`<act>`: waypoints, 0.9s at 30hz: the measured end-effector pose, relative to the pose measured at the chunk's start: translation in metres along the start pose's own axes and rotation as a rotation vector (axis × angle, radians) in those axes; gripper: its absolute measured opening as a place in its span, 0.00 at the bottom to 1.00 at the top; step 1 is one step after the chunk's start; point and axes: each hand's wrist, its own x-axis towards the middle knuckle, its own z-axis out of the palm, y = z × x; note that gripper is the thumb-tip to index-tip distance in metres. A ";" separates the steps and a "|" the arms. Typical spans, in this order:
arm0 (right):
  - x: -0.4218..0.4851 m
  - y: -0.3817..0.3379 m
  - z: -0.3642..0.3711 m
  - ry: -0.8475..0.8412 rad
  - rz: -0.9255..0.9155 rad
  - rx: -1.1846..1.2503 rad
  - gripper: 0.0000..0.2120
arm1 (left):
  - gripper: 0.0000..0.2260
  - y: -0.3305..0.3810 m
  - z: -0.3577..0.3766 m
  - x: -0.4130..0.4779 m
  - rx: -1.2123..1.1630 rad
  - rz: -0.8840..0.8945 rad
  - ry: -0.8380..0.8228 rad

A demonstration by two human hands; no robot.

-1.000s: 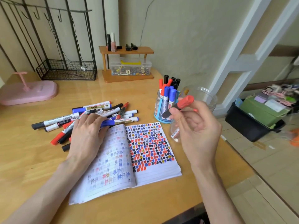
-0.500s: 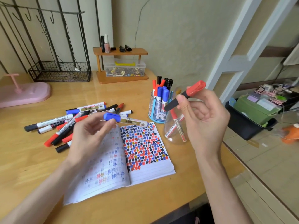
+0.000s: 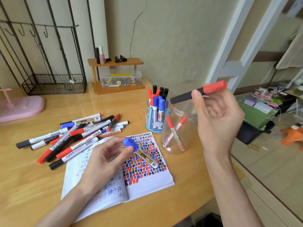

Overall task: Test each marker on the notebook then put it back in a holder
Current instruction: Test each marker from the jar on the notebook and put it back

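An open notebook (image 3: 147, 182) lies on the wooden desk, its right page full of red, blue and black marks. My left hand (image 3: 105, 161) holds a blue-capped marker (image 3: 139, 151) over the notebook. My right hand (image 3: 218, 122) pinches a black marker with a red cap (image 3: 200, 94) above a clear plastic jar (image 3: 177, 135). Two red markers stand in that jar. Beside the jar, a blue holder (image 3: 154, 118) is packed with several markers. A pile of loose markers (image 3: 73, 135) lies left of the notebook.
A wooden shelf (image 3: 114, 74) with small bottles and a clear box stands at the back wall. A wire basket (image 3: 54, 86) and a pink stand (image 3: 21, 107) sit at the far left. The desk's right edge drops to the floor, where a green box (image 3: 255, 112) sits.
My left hand picked the blue-capped marker from the pile and brought it over the notebook. My right hand lifted the red-capped marker higher above the jar.
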 end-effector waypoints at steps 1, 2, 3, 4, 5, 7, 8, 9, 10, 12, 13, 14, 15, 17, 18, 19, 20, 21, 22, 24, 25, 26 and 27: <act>0.001 0.001 -0.001 0.004 0.001 -0.001 0.08 | 0.07 0.000 0.000 0.000 -0.002 0.000 0.000; 0.003 0.002 -0.002 0.005 0.002 -0.013 0.08 | 0.07 0.001 0.001 0.002 0.000 0.002 0.002; 0.004 0.003 -0.002 -0.006 0.009 -0.040 0.07 | 0.07 0.001 0.001 0.002 0.006 -0.001 0.013; 0.005 0.005 -0.002 -0.023 0.017 -0.081 0.06 | 0.06 0.001 0.002 0.003 0.009 -0.004 0.026; 0.006 0.008 -0.003 -0.044 0.025 -0.131 0.05 | 0.07 0.001 0.003 0.003 0.011 -0.006 0.034; 0.006 0.013 -0.004 -0.100 0.029 -0.248 0.04 | 0.08 0.002 0.005 0.003 0.011 -0.011 0.035; 0.005 0.016 -0.004 -0.130 0.020 -0.320 0.05 | 0.09 0.002 0.006 0.003 0.014 -0.012 0.030; 0.003 0.019 -0.004 -0.157 0.007 -0.394 0.06 | 0.08 0.003 0.006 0.002 0.018 -0.013 0.024; 0.002 0.022 -0.003 -0.178 -0.010 -0.462 0.07 | 0.07 0.003 0.005 0.002 0.019 -0.015 0.021; -0.001 0.027 -0.003 -0.199 -0.059 -0.584 0.10 | 0.06 0.002 0.003 0.002 0.018 -0.014 0.022; -0.003 0.030 -0.002 -0.208 -0.074 -0.626 0.12 | 0.06 0.002 0.003 0.002 0.018 -0.012 0.028; -0.004 0.031 -0.001 -0.218 -0.076 -0.655 0.14 | 0.06 0.001 0.002 0.002 0.019 -0.010 0.036; -0.005 0.033 -0.001 -0.231 -0.072 -0.673 0.16 | 0.07 0.001 0.001 0.002 0.019 -0.007 0.044; -0.008 0.035 0.001 -0.247 -0.062 -0.690 0.18 | 0.08 0.001 0.000 0.002 0.020 -0.003 0.057; -0.009 0.035 0.001 -0.244 -0.064 -0.692 0.18 | 0.09 0.001 0.000 0.001 0.020 -0.001 0.061; -0.009 0.036 0.001 -0.235 -0.070 -0.691 0.18 | 0.08 0.001 -0.001 0.001 0.020 -0.001 0.064; -0.010 0.036 0.002 -0.222 -0.076 -0.687 0.18 | 0.08 0.000 -0.002 0.001 0.018 -0.002 0.064; -0.012 0.036 0.003 -0.208 -0.085 -0.684 0.18 | 0.08 0.000 -0.003 0.001 0.015 -0.002 0.063; -0.014 0.036 0.004 -0.194 -0.101 -0.685 0.18 | 0.08 0.000 -0.003 0.000 0.012 -0.004 0.060; -0.023 0.035 0.007 -0.161 -0.179 -0.693 0.18 | 0.08 0.001 -0.005 -0.001 0.010 -0.003 0.060; -0.029 0.034 0.009 -0.144 -0.229 -0.690 0.17 | 0.08 0.001 -0.006 -0.002 0.006 -0.004 0.064; -0.036 0.033 0.012 -0.129 -0.276 -0.674 0.15 | 0.08 0.001 -0.008 -0.002 -0.001 -0.007 0.069; -0.043 0.033 0.015 -0.117 -0.315 -0.648 0.13 | 0.08 0.002 -0.009 -0.003 -0.009 -0.010 0.076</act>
